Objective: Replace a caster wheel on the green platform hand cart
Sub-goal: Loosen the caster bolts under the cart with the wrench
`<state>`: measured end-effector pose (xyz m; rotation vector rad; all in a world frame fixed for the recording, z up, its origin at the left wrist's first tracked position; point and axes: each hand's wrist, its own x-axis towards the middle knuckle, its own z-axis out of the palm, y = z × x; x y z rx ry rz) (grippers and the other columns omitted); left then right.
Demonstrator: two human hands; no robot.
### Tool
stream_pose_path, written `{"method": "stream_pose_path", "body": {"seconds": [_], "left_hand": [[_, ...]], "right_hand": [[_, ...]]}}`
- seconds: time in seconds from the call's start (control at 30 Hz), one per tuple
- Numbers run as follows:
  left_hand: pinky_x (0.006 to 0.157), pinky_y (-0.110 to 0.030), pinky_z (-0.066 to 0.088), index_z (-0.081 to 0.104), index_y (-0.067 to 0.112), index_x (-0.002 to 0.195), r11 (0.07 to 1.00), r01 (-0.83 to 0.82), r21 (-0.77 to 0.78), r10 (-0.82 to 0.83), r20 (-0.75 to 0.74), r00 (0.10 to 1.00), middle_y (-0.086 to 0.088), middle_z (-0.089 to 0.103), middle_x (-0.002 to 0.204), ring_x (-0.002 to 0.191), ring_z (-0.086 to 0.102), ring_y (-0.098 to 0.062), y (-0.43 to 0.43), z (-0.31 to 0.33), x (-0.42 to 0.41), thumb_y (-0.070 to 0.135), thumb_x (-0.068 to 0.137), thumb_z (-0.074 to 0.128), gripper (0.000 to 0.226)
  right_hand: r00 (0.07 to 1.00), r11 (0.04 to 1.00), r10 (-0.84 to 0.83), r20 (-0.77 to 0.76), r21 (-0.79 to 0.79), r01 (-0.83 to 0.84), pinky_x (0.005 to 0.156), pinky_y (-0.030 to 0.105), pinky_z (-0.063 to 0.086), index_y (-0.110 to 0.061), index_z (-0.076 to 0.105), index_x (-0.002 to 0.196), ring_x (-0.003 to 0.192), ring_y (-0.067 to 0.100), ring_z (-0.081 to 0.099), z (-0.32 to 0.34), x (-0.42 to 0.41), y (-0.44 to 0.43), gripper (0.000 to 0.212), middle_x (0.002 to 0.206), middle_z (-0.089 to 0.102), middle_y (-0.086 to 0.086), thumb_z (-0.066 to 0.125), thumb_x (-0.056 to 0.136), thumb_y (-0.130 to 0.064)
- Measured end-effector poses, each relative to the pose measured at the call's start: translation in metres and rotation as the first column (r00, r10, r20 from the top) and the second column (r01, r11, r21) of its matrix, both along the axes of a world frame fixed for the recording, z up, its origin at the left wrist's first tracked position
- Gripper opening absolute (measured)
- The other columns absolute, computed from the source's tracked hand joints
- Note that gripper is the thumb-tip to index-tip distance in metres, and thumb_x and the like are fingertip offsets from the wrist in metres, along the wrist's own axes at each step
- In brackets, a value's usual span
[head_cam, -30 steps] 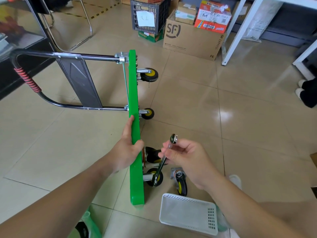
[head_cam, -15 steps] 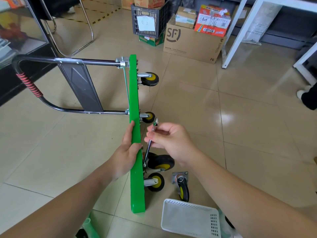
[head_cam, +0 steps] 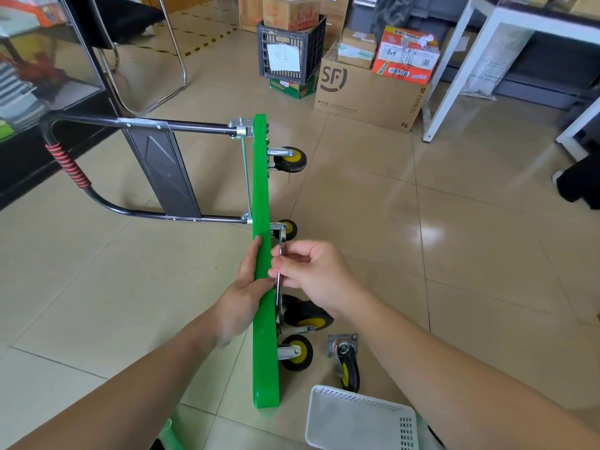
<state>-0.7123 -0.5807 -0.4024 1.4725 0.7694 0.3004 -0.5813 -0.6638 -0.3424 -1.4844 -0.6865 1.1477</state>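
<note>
You are steadying the green platform, standing on edge on the floor, with your left hand gripping it, while your right hand fingers are pinching the wrench at the near caster mount, apparently needing square seating before turning.

Floor: glossy beige tiles with dark grout lines. Bright glare patch right of centre.

Far end: black crate with a white paper note, standing on a flat green box. Just beside it is a brown SF carton, with a red-orange box and a small carton on top.

Right: white table frame.

Left: chrome-legged chair and a glass-fronted black cabinet.

Dashed yellow-black line on the far floor.
</note>
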Motion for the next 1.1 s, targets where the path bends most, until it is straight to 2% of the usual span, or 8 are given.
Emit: {"method": "stream_pose_path", "body": {"seconds": [0.2, 0.27, 0.37, 0.53, 0.7, 0.8, 0.97, 1.1], "left_hand": [[0.101, -0.01, 0.03, 0.003, 0.053, 0.155, 0.998, -0.008, 0.067, 0.009, -0.002, 1.0, 0.019, 0.028, 0.155, 0.136, 0.036, -0.001, -0.004, -0.004, 0.002, 0.049, 0.096, 0.045, 0.073], [0.101, -0.013, 0.03, 0.004, 0.055, 0.152, 0.998, -0.028, 0.057, 0.027, 0.008, 1.0, 0.017, 0.029, 0.155, 0.136, 0.036, -0.004, -0.004, -0.005, 0.003, 0.051, 0.091, 0.044, 0.073], [0.098, -0.017, 0.037, 0.004, 0.054, 0.154, 0.995, -0.03, 0.094, 0.031, -0.008, 0.999, 0.009, 0.033, 0.157, 0.132, 0.045, -0.01, -0.003, -0.01, 0.003, 0.029, 0.104, 0.047, 0.07], [0.107, -0.03, 0.043, 0.007, 0.061, 0.15, 0.997, -0.027, 0.067, 0.028, -0.006, 1.0, 0.004, 0.039, 0.155, 0.128, 0.053, -0.012, -0.002, -0.011, 0.003, 0.045, 0.084, 0.048, 0.08], [0.105, -0.027, 0.038, 0.006, 0.06, 0.151, 0.998, -0.035, 0.048, 0.034, 0.004, 0.999, 0.0, 0.037, 0.157, 0.135, 0.048, -0.015, -0.002, -0.013, 0.003, 0.05, 0.081, 0.052, 0.084], [0.106, -0.028, 0.038, 0.008, 0.067, 0.144, 0.999, -0.038, 0.032, 0.038, 0.012, 0.999, -0.006, 0.04, 0.157, 0.136, 0.048, -0.016, 0.0, -0.015, 0.003, 0.054, 0.077, 0.056, 0.084], [0.088, -0.012, 0.04, 0.005, 0.054, 0.155, 0.999, -0.042, 0.032, 0.041, 0.026, 0.999, 0.004, 0.037, 0.157, 0.119, 0.053, 0.002, -0.001, -0.016, 0.005, 0.038, 0.099, 0.06, 0.08], [0.088, -0.014, 0.041, 0.004, 0.051, 0.157, 0.999, -0.035, 0.022, 0.034, 0.049, 0.998, 0.005, 0.035, 0.156, 0.118, 0.051, 0.004, -0.001, -0.015, 0.006, 0.047, 0.092, 0.066, 0.09]], "right_hand": [[0.992, 0.998, 0.035, 0.121, 0.044, -0.041, 0.094, 0.032, 0.057, -0.023, 0.073, 0.087, 0.089, 0.01, 0.071, 0.001, -0.011, -0.013, 0.023, 0.085, 0.075, -0.007, 0.072, 0.089, -0.001], [0.983, 0.997, 0.058, 0.175, 0.038, -0.065, 0.096, 0.029, 0.055, -0.026, 0.073, 0.086, 0.093, 0.01, 0.072, -0.002, -0.017, -0.021, 0.024, 0.087, 0.075, -0.008, 0.072, 0.089, -0.002], [0.985, 0.997, 0.013, 0.169, 0.072, -0.026, 0.095, 0.03, 0.055, -0.026, 0.072, 0.085, 0.093, 0.01, 0.071, -0.007, -0.023, -0.035, 0.026, 0.088, 0.075, -0.007, 0.071, 0.089, 0.0], [0.981, 0.993, 0.01, 0.195, 0.115, -0.033, 0.098, 0.037, 0.055, -0.021, 0.073, 0.092, 0.098, 0.016, 0.07, -0.009, -0.031, -0.043, 0.022, 0.094, 0.075, -0.001, 0.068, 0.089, 0.001], [0.991, 0.986, -0.01, 0.13, 0.168, -0.012, 0.096, 0.033, 0.056, -0.012, 0.072, 0.1, 0.098, 0.015, 0.07, -0.007, -0.034, -0.046, 0.017, 0.096, 0.074, 0.003, 0.07, 0.087, 0.0], [0.988, 0.991, -0.009, 0.155, 0.135, -0.012, 0.094, 0.03, 0.056, -0.021, 0.074, 0.095, 0.095, 0.012, 0.07, -0.004, -0.034, -0.043, 0.022, 0.096, 0.076, 0.003, 0.072, 0.088, -0.001], [0.972, 0.99, -0.019, 0.234, 0.138, -0.014, 0.097, 0.035, 0.056, -0.038, 0.075, 0.086, 0.1, 0.017, 0.071, -0.005, -0.037, -0.043, 0.029, 0.102, 0.076, 0.005, 0.072, 0.088, -0.009], [0.944, 0.98, -0.071, 0.322, 0.197, 0.006, 0.093, 0.031, 0.056, -0.039, 0.076, 0.087, 0.099, 0.016, 0.068, -0.008, -0.04, -0.048, 0.034, 0.099, 0.073, -0.004, 0.071, 0.09, -0.005]]}}
